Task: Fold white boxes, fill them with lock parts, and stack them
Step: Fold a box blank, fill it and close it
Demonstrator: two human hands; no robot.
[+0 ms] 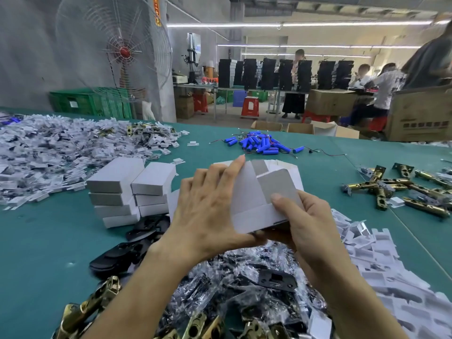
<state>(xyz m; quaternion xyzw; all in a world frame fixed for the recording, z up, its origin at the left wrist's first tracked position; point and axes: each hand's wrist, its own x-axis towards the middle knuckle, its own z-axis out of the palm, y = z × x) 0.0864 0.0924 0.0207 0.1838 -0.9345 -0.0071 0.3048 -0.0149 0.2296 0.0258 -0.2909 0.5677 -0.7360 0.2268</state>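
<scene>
The white box (252,199) in the middle of the frame is light, bendy card. Your left hand (208,209) and right hand (311,223) grip it with their fingers. Hold its edges softly.

The one camera rides on the worker's head, looking forward and tilted down across the green worktop (61,231). It sits close over the work. The left hand (208,206) and right hand (310,223), both round a white box (252,192), fill the middle of the view, and the forearms run in from the bottom edge. The lens is wide, so the worktop's far edge bows. The view reaches up past that edge to the standing fan (115,50) at upper left, the ceiling light strips (293,24), and the people (386,86) far back on the right.
</scene>
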